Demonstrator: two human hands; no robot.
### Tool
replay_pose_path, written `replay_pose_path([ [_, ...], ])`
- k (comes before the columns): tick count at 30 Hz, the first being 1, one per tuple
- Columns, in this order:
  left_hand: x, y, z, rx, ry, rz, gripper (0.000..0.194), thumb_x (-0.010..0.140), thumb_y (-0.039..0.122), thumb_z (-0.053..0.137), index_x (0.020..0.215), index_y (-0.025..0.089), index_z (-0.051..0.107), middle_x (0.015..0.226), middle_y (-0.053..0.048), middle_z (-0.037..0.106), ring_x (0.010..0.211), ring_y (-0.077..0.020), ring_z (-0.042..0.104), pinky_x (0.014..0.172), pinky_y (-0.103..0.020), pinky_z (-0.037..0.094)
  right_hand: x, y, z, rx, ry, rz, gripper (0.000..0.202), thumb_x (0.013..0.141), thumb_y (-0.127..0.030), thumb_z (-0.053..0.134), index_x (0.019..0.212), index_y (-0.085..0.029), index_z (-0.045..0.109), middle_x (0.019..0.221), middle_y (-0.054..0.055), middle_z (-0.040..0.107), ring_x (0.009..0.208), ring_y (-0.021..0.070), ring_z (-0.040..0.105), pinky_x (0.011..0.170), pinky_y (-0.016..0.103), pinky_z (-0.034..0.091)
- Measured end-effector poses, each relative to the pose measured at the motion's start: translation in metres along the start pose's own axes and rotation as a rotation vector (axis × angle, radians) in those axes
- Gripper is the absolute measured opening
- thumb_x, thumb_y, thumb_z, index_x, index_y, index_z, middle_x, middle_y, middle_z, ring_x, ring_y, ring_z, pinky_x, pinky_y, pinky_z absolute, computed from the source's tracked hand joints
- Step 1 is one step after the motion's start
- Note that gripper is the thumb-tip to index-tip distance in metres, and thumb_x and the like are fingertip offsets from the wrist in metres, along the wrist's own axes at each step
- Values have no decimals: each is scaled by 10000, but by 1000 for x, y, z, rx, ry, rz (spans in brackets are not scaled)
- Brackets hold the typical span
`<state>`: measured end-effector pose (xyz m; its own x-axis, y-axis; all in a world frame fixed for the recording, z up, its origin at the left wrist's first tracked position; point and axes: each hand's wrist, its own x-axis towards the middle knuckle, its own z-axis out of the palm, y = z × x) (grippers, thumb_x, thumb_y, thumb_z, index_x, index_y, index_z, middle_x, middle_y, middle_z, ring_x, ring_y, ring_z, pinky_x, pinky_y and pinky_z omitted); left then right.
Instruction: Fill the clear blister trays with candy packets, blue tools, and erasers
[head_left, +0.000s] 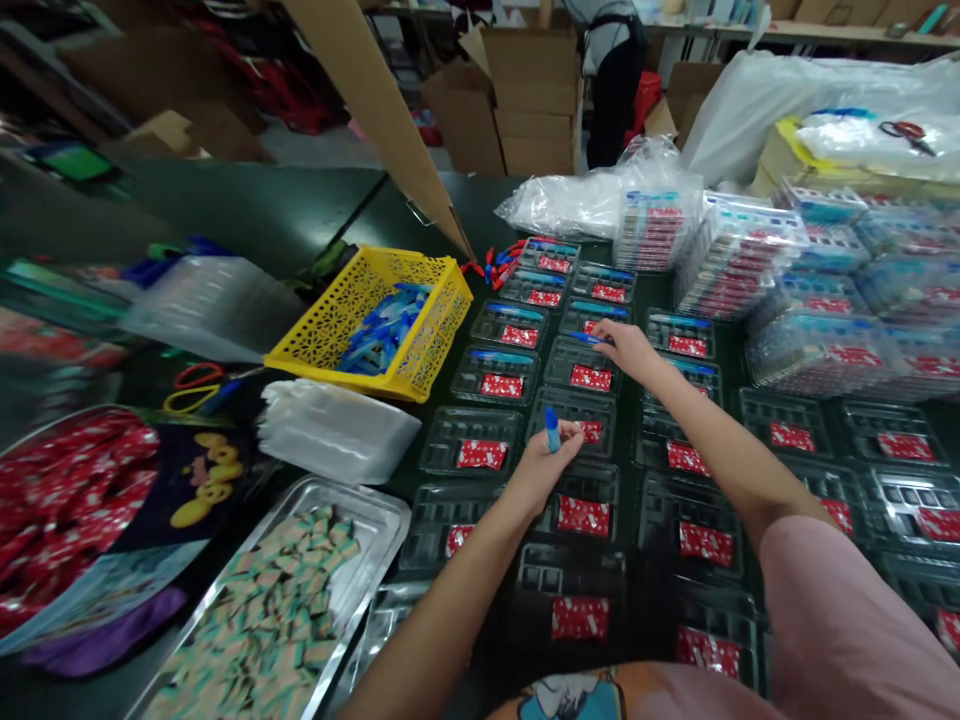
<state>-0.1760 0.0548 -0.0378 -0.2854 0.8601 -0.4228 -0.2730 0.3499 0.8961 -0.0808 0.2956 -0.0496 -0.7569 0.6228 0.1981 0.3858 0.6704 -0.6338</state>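
Observation:
In the head view, my left hand is closed on a blue pen, held upright above a clear plastic tray. My right hand pinches another blue pen lying nearly level over a clear plastic tray farther up. Rows of such trays cover the dark table, each with a red patterned packet in it. Several trays at the far end also have a blue pen along their upper edge. To the left, a yellow basket contains many more blue pens.
A metal tray of small striped pieces lies at lower left, beside a bag of red packets. Clear plastic sleeves lie below the basket. Stacked filled trays stand at right. A cardboard strip slants behind; a person stands beyond.

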Motion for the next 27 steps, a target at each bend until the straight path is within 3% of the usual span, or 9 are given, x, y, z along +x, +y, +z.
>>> replay_pose_path([
  [3,-8,-1,-14,100,-34,79,331,704,450,743,860,191,607,759,16,549,715,-130,475,690,-242,362,18,16,29,-112,-21,-30,137,807,-147,650,941,-165,675,954,86,662,893,204,591,850,341,463],
  [6,-13,-3,-34,115,-85,77,356,782,536,642,931,216,598,740,17,520,671,-130,434,640,-239,341,22,26,49,-182,0,-37,125,837,-186,632,939,-160,698,970,110,643,925,220,567,868,366,457],
  [9,-6,2,-56,77,-14,116,372,864,571,489,996,237,585,708,17,492,605,-133,387,579,-240,312,18,30,52,-195,25,-47,165,874,-226,590,964,-166,715,950,116,638,936,237,558,916,412,439],
  [12,16,13,-72,259,90,253,253,847,462,554,938,234,617,768,-4,543,706,-162,461,680,-254,374,6,24,40,-121,65,-86,204,892,-230,551,1018,-187,706,988,112,640,977,243,564,941,416,437],
  [15,45,23,-70,590,30,450,155,835,321,577,931,227,654,892,-36,588,890,-207,514,855,-313,393,-15,13,20,-19,84,-105,232,908,-239,510,1053,-195,687,1029,106,643,988,233,586,932,399,456],
  [18,73,21,-56,924,-32,618,167,842,243,586,969,221,691,974,-71,576,966,-231,497,901,-367,373,-43,2,1,5,89,-85,232,913,-261,502,1036,-192,686,995,95,653,920,217,613,874,376,483],
  [22,96,9,-43,1220,-28,654,169,855,249,604,962,234,733,980,-97,573,965,-255,460,831,-392,348,-75,-6,-18,-24,79,-53,242,922,-298,494,1023,-196,689,963,88,664,873,215,628,813,369,501],
  [27,100,-3,-41,1307,-40,651,245,913,226,510,1024,268,725,1015,-91,585,989,-248,464,846,-402,329,-97,-15,-24,-40,45,-54,258,933,-314,469,1044,-219,681,945,79,674,882,222,637,811,390,512],
])
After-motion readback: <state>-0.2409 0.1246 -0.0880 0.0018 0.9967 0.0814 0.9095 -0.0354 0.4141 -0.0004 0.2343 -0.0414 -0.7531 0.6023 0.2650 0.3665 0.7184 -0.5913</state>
